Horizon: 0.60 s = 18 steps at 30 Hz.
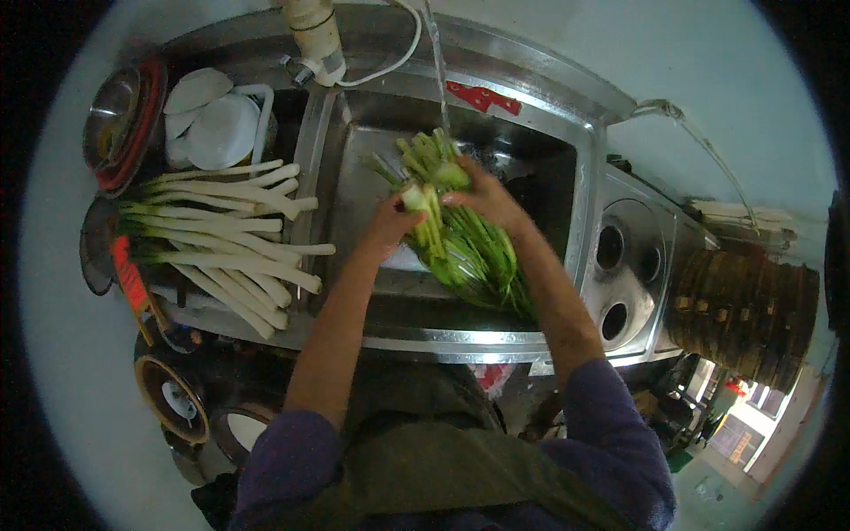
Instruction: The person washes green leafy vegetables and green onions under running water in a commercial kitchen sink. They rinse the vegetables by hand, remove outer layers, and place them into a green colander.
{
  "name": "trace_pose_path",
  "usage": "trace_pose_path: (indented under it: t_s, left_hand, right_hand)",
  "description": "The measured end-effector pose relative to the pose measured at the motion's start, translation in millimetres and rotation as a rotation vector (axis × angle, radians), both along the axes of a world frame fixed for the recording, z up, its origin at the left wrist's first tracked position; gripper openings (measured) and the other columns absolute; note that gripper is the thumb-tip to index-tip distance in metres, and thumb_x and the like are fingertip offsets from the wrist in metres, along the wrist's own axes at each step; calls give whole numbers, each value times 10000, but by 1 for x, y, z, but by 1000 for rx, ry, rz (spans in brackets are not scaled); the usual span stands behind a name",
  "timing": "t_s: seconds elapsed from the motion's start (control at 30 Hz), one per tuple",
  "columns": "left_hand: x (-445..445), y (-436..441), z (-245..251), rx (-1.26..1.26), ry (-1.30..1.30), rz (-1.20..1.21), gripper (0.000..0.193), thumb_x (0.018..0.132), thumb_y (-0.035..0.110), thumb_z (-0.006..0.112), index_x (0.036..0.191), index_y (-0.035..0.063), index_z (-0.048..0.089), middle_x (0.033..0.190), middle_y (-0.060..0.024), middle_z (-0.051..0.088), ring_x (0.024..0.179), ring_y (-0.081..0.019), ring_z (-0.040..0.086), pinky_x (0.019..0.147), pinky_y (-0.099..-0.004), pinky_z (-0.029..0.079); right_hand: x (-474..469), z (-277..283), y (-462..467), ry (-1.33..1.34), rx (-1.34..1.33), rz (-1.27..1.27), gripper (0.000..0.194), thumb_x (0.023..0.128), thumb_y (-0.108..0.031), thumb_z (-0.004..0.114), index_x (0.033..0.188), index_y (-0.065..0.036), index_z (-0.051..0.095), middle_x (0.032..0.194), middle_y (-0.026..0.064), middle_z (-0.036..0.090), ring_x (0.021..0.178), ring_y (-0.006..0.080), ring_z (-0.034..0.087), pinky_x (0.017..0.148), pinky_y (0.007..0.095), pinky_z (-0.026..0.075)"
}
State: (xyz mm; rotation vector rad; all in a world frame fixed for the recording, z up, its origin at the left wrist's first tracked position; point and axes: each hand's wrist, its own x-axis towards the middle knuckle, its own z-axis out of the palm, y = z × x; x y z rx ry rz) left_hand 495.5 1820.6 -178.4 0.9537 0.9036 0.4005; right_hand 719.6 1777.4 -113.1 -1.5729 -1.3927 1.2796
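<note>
Over the stainless steel sink (358, 265), my left hand (385, 229) grips the pale stalk bases of a bunch of leafy green vegetable (435, 232), which looks like celery. My right hand (495, 202) closes around the upper stalks (420, 156) beside it, its fingertips partly hidden by the greens. Long green leaves and stems (491, 259) hang below both hands into the basin. A stream of water (436, 66) falls from above onto the stalks near my right hand.
Several long scallions or leeks (232, 226) lie left of the basin, white ends overhanging its rim. Behind them stand a rack of white bowls (226, 129) and stacked metal and red basins (126, 126). A red object (483, 97) lies on the back rim. Stacked steamers (740, 318) stand right.
</note>
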Motion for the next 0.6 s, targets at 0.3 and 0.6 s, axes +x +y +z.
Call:
trace_pose_path:
  t_s: [0.3,0.6]
  left_hand:
    - [34,-16,8,146,-87,226,459,862,185,669,1235,-23,502,1060,-59,598,976,-125,541,827,-275,440]
    - [31,-13,14,133,-130,62,465,902,196,610,1293,-7,461,1104,-62,583,945,-133,536,806,-277,429]
  right_hand:
    - [-13,-15,14,-56,-178,-27,548,763,-378,761,1111,19,614,975,91,665,894,168,597,844,319,467]
    - [-18,-12,0,234,-135,-127,442,814,-315,721,1102,5,622,937,51,651,835,130,587,759,295,478]
